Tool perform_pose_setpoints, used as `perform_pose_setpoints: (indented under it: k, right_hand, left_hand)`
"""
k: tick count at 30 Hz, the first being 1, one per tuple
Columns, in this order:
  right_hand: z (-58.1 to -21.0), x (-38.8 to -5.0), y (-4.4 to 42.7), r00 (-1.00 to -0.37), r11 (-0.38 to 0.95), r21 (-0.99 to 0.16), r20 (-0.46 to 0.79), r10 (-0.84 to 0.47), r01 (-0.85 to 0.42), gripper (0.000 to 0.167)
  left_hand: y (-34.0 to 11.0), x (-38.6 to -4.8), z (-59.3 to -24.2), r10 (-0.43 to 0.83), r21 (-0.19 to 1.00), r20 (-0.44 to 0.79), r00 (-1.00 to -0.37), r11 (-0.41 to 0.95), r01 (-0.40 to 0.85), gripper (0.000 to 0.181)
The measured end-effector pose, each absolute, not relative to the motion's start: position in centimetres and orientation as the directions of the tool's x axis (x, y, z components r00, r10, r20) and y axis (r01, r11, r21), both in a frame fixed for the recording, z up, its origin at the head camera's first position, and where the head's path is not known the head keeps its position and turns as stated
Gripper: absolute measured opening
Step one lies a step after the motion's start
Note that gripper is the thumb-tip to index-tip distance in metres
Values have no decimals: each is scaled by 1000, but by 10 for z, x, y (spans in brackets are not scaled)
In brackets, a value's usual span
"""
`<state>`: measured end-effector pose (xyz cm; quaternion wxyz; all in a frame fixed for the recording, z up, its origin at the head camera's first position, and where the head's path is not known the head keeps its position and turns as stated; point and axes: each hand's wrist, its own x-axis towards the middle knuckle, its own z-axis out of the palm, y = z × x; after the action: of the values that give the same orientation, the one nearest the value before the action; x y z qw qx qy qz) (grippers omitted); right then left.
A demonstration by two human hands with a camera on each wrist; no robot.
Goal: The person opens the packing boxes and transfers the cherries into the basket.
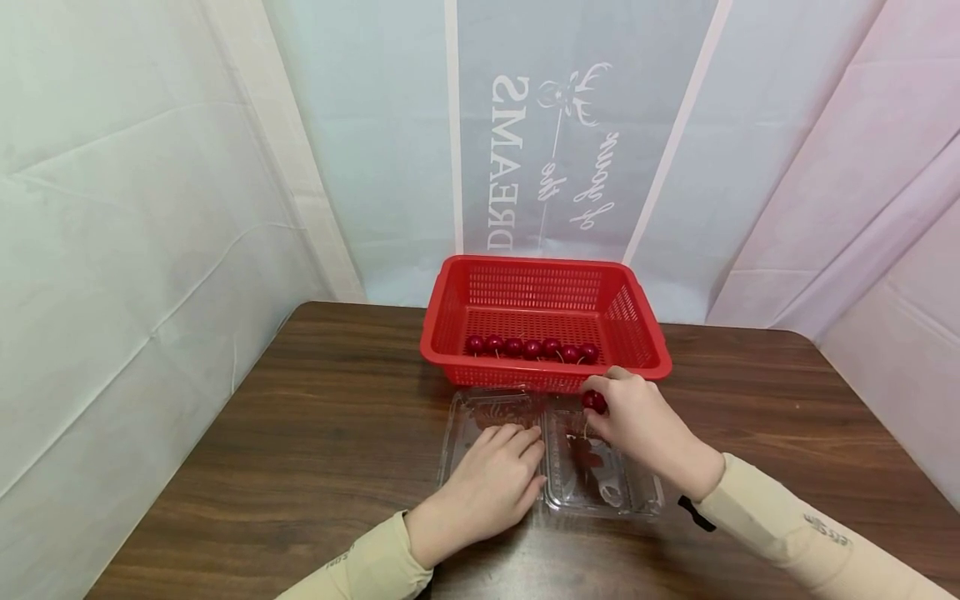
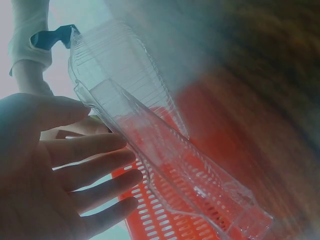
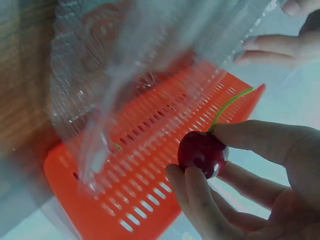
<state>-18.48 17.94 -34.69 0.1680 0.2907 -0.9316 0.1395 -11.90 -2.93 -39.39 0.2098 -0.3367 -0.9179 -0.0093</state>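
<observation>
My right hand (image 1: 637, 421) pinches a dark red cherry (image 1: 594, 402) between thumb and fingertips, above the right half of a clear plastic clamshell box (image 1: 562, 479). In the right wrist view a green stem rises from the cherry (image 3: 200, 154), beside the thumb. The box lies unfolded on the table, its two halves side by side. My left hand (image 1: 487, 483) rests at the left half near the middle fold. The left wrist view shows its fingers (image 2: 100, 166) extended and spread against the rim of the box (image 2: 165, 145).
Behind the box stands a red perforated basket (image 1: 517, 377). Several cherries (image 1: 532, 349) with stems lie in a row along its near side. A brown wooden table (image 1: 337, 417) carries everything. Pale curtains (image 1: 375, 150) hang behind and at both sides.
</observation>
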Motion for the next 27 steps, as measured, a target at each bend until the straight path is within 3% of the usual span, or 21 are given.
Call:
perform_pose_setpoints:
  k: [8,16,27]
  right_hand:
    - [-333,-188,182,-748,782,-161,455,-483,-602,32]
    - [-321,-191,183,-737,785,-148,482,-474,-602,29]
    - [-307,-206,186,-773,802,-166,434,-463,-573,24]
  left_hand:
    - [-29,-120,-394,617,-124,396,-680,770,626,34]
    - [-29,-119,-394,620,-124,394,-679,768,629,34]
    - [-29,-119,-394,619,-127,400,-676,768,628,34]
